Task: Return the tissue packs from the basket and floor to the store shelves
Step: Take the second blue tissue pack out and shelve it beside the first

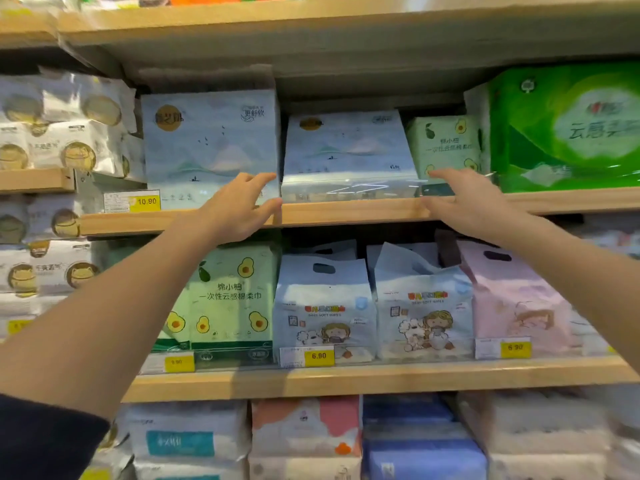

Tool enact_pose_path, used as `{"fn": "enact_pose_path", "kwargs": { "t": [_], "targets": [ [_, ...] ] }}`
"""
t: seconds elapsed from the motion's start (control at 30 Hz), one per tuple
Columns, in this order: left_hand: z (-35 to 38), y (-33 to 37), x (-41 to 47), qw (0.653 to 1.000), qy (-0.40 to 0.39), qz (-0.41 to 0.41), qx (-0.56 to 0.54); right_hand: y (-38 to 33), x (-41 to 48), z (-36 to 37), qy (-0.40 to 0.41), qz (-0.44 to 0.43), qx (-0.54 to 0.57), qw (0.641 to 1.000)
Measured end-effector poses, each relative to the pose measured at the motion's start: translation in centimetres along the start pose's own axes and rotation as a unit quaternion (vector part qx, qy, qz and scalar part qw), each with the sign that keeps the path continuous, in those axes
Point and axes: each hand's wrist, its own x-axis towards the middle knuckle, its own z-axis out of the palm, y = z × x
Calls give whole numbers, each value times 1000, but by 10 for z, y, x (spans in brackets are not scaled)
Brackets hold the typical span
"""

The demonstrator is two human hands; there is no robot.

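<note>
A pale blue tissue pack [349, 157] with a mountain print leans back on the wooden shelf [346, 211], tilted between a taller matching blue pack [207, 143] and a small green avocado pack [445, 143]. My left hand [239, 209] is at the leaning pack's lower left corner, fingers spread and relaxed, thumb by the shelf edge. At the lower right corner is my right hand [471, 202], fingers extended beside the pack. Neither hand clearly grips it.
A big green tissue bundle [568, 126] fills the shelf's right end, white packs [62, 123] the left. Below stand an avocado pack [232, 299], blue baby-wipe bags [325, 306] and a pink bag [516, 299]. Yellow price tags [145, 201] line the shelf edges.
</note>
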Motion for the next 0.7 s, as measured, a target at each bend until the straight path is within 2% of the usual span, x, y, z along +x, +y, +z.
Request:
{"fn": "enact_pose_path", "kwargs": {
  "t": [0.27, 0.53, 0.7],
  "targets": [
    [-8, 15, -81, 998, -54, -11, -27, -10, -90, 3, -81, -14, 13, 997],
    [0, 33, -192, 985, -145, -75, -50, -11, -191, -3, -156, 2, 77, 985],
    [18, 52, -280, 967, -227, -104, -58, 6, -274, 2, -234, 19, 64, 970]
  ]
}}
